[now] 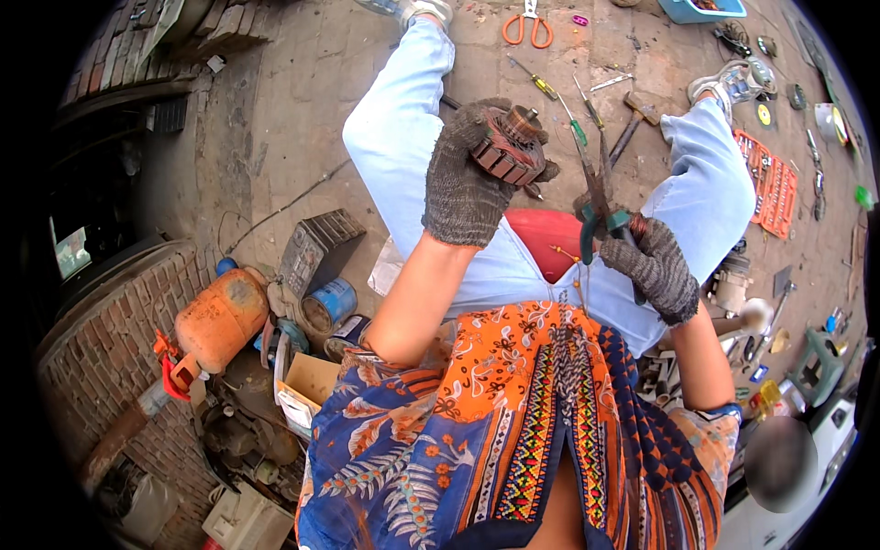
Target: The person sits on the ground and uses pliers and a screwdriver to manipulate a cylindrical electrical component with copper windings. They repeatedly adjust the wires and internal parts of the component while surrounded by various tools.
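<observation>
In the head view, the left hand (465,174), in a dark knitted glove, is wrapped around the side of a motor armature (510,158), lifted in front of the body above the gap between the knees, its commutator (522,122) facing up and away from the palm. The right hand (655,266), gloved alike, is closed around a pair of long-bladed, green-handled shears or pliers (599,197); which of the two, I cannot tell. The tool points up and away from the body, just beside the armature, and its handles look parted. A red seat (541,234) shows between the thighs

The armature should handle as a dense, heavy lump for its size, rigid right through, with slotted steel edges that the knit can bite on, though any oil would make it slick. The laminated core is the sound place to hold, fingers spread around it as here; the reddish windings and the commutator look the more easily damaged parts and are better left free of pressure

On the paving beyond lie a yellow-handled screwdriver (543,86), a hammer (632,124) and orange-handled scissors (527,29), with an open orange socket-set case (777,194) off to the right
</observation>
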Demonstrator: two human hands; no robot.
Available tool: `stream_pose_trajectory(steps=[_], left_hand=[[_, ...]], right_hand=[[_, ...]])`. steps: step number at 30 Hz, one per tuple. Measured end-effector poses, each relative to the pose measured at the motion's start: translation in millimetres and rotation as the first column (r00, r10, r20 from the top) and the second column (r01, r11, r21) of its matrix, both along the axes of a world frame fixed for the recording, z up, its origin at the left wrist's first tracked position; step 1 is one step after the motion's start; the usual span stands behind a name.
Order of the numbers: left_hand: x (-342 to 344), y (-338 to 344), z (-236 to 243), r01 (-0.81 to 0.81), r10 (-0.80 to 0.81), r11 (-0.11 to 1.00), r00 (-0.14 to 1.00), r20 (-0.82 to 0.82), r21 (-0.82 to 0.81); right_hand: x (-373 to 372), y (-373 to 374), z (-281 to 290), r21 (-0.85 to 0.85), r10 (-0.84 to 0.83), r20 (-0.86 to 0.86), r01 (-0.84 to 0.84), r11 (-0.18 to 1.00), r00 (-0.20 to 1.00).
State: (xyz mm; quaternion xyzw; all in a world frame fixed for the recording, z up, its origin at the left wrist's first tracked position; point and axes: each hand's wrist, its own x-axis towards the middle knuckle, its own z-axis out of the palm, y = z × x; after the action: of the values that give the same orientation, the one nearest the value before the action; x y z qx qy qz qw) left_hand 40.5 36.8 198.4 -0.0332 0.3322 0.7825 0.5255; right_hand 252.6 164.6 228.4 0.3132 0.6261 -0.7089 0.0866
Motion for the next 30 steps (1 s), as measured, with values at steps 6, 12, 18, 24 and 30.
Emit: stream_pose_trajectory(steps=[6,12,18,24,30], left_hand=[[2,-4,5,-0.029,0.03,0.999,0.999,-0.045,0.017],[1,-10,11,0.006,-0.073,0.971,0.96,0.27,0.24],[2,-9,11,0.02,-0.18,0.906,0.923,0.34,0.423],[6,-13,15,0.029,-0.048,0.967,0.997,0.068,0.255],[17,-15,29,-0.018,0.041,0.994,0.977,-0.209,0.112]], right_hand=[[-3,-6,-6,0.041,-0.002,-0.073,0.006,0.999,0.997],[-6,-8,10,0.03,0.079,-0.035,-0.078,0.996,0.996],[-8,-18,23,0.018,0.043,-0.119,-0.041,0.999,0.992],[-3,-19,15,-0.004,0.04,-0.083,-0.041,0.999,0.996],[-6,-19,19,-0.059,-0.007,-0.062,0.003,0.998,0.998]])
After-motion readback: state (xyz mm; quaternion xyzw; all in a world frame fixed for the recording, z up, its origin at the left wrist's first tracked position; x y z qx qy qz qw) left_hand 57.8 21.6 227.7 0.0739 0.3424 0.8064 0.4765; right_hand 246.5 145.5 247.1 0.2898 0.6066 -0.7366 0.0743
